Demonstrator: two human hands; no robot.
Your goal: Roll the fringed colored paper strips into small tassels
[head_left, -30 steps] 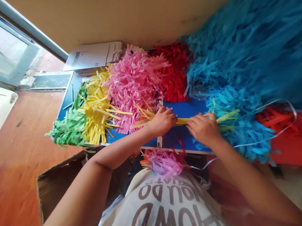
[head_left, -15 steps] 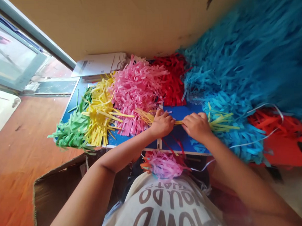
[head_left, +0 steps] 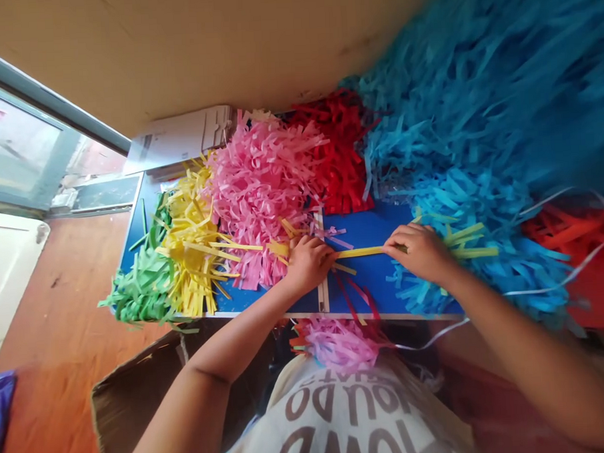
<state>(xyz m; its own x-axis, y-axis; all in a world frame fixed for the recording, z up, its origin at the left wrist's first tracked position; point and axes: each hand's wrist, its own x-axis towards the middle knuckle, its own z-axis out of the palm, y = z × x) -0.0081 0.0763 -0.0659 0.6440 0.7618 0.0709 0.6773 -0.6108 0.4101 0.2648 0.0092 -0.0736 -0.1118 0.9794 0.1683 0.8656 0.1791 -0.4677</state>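
Observation:
Between my two hands a bunch of yellow paper strips (head_left: 359, 253) is stretched over the blue tabletop (head_left: 352, 294). My left hand (head_left: 309, 259) is closed on its left part, by the front of the pink fringe pile (head_left: 264, 175). Closed on the other part is my right hand (head_left: 417, 249), with loose yellow ends fanning out beyond it over the light blue fringe (head_left: 481, 205). Pink and purple tassels (head_left: 337, 343) on a white string hang at the table's front edge, against my shirt. My fingers hide parts of the yellow strips.
Yellow fringe (head_left: 193, 244) and green fringe (head_left: 141, 277) lie at the table's left end. Red fringe (head_left: 343, 151) sits at the back, beside a large blue mass (head_left: 516, 77). A white flat stack (head_left: 178, 138) stands by the wall; a cardboard box (head_left: 134, 401) is below.
My hands have moved apart, the right one rightwards, and a longer yellow stretch shows between them. The camera view has shifted slightly.

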